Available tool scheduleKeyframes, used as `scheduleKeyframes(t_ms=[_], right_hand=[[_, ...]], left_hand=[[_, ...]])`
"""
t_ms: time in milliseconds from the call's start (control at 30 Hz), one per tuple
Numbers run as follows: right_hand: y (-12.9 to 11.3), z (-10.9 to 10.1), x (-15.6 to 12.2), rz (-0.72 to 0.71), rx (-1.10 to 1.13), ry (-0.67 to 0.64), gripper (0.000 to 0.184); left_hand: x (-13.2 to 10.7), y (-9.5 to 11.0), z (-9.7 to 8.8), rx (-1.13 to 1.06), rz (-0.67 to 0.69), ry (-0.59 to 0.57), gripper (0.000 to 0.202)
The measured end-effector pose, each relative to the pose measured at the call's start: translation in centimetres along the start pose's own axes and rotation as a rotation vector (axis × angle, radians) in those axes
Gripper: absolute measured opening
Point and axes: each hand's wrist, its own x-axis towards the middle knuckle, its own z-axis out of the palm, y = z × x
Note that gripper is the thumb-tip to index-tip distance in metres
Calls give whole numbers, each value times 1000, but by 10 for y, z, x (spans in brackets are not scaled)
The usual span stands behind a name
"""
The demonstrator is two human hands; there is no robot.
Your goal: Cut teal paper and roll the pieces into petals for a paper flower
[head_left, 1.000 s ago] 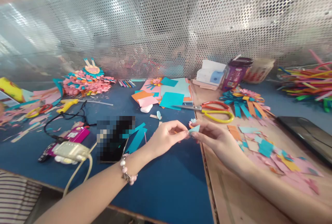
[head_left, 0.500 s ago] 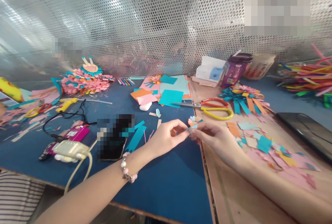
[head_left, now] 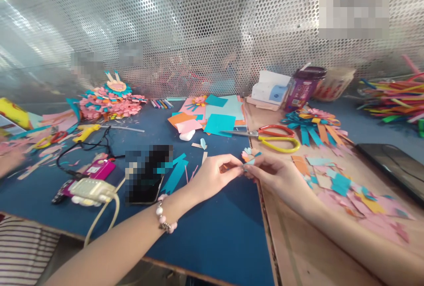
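My left hand (head_left: pixel 215 173) and my right hand (head_left: pixel 276 173) meet above the blue tabletop, near its seam with the bare wooden board. Pinched between their fingertips is a small paper flower (head_left: pixel 247 155) in orange, pink and light blue, partly hidden by the fingers. Just beyond my right hand lie scissors (head_left: pixel 278 143) with one red and one yellow handle, apart from it. Teal paper strips (head_left: pixel 175 175) rest to the left of my left hand. Right of my right hand, loose paper scraps (head_left: pixel 341 184) are scattered over the wood.
Stacked paper sheets (head_left: pixel 220 124) lie ahead. A phone (head_left: pixel 145 186), a yellow glue gun (head_left: pixel 88 133) and a cabled power strip (head_left: pixel 92 186) are at left. A purple cup (head_left: pixel 303 89), a paper-strip flower (head_left: pixel 311 124) and a dark phone (head_left: pixel 391 166) stand or lie at right.
My hands hold nearly the same pose, still pinching the paper flower. The view has shifted slightly. At the far left edge, another person's blurred hand has come further into view.
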Motion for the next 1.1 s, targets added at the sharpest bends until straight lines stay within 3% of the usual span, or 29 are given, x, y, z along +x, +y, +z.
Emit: scheduleKeyframes(t_ms=[600,867,1100], right_hand=[[-7,-3,-2,-29,-99,-40,23],[-17,-3,-5,-31,-174,-17,28],[-15,-2,-6,-3,-188,-66,30]], left_hand=[[0,1,-2,25,-25,0,14],[1,6,-8,-127,-210,-63,26],[1,4,-9,-188,-226,-79,27]])
